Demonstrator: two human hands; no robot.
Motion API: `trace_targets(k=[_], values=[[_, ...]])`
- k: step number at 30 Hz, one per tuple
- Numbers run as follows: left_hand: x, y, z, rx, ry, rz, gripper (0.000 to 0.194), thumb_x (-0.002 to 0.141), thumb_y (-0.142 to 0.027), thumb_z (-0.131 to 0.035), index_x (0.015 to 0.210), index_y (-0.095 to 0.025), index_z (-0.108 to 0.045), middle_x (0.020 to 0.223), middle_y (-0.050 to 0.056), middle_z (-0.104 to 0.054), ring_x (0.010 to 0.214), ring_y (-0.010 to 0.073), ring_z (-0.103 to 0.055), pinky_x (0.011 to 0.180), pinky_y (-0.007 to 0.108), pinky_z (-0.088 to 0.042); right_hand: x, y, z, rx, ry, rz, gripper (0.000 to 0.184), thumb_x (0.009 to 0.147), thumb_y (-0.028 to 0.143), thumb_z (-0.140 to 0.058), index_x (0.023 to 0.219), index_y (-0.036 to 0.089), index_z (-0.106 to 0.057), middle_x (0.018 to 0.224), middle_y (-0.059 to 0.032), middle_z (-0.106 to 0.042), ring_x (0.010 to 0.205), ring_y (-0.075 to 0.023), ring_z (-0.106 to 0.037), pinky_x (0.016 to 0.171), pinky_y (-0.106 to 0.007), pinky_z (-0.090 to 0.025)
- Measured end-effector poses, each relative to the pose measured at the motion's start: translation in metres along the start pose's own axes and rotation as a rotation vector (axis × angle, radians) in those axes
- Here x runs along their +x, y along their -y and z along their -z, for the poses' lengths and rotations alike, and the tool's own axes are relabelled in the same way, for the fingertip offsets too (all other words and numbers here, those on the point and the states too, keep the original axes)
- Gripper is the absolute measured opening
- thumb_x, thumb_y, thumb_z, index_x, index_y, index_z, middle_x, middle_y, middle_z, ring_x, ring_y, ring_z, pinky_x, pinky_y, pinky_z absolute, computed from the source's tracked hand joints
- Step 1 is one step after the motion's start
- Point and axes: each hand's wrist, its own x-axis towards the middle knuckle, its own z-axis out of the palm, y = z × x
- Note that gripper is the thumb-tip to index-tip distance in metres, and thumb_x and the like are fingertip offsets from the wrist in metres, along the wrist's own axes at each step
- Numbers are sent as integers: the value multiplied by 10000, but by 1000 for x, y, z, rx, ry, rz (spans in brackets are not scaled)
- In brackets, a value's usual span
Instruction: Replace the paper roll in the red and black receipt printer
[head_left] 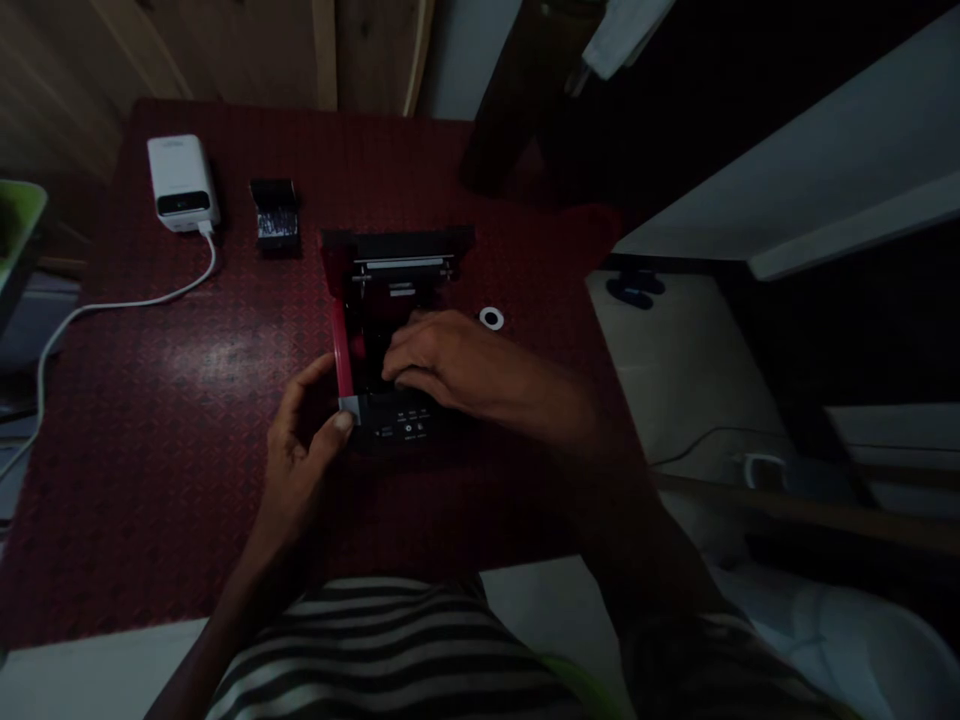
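Observation:
A black and red device (409,425) that looks like a small printer lies on the table with its lid (409,245) raised at the back. Marked buttons show on its front panel, and a pale bar crosses the lid's inner side. My left hand (300,445) grips the front left corner, thumb on the grey edge and fingers along the red side. Down inside the opening reaches my right hand (435,360), its fingers bent and close together; whatever they hold or touch is hidden. Just right of the device lies a white ring (491,318) with a dark centre.
On the dark red patterned table (172,480), a white power bank (182,180) stands at the back left with a white cable (142,303) running off the left edge. Beside it lies a black roll with shiny film (276,215). Dark slippers (635,288) are on the floor.

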Motion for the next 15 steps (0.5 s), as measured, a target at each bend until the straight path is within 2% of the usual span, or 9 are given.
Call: trace_targets(k=[3,6,10,12,15], values=[[0,0,0,12,-1,-6,534,1028,-469,-842,1526,-303,-749,1516,59,-784,1373,279,-746,1124,367,-591,-1,-3,6,19,24,37,320,1000,-21,-638,951,208,-857,973,-13,-839,923,-190,-745,906,-343,-525],[1,0,0,11,-6,-7,527,1031,-466,-837,1526,-307,-751,1502,59,-789,1355,277,-753,1116,368,-592,-1,-4,11,36,60,10,347,952,-69,-646,994,200,-860,1017,-16,-848,951,-185,-752,906,-329,-514],[2,0,0,0,-10,5,518,1031,-463,-838,1522,-321,-751,1518,53,-783,1390,283,-740,1150,385,-583,4,-4,12,69,86,-3,331,907,-111,-637,882,174,-805,889,2,-785,828,-155,-699,818,-308,-475],[0,-2,0,13,-7,16,538,1023,-476,-842,1527,-311,-748,1516,65,-782,1381,298,-745,1151,410,-589,3,-4,10,81,38,17,304,926,-91,-652,834,180,-755,854,17,-749,797,-147,-672,801,-303,-468],[-4,-9,-2,24,1,45,549,1031,-460,-829,1550,-310,-731,1546,77,-765,1416,314,-731,1172,436,-588,-6,-3,5,62,-124,47,240,985,-11,-718,864,196,-722,902,10,-753,854,-170,-690,835,-315,-493]])
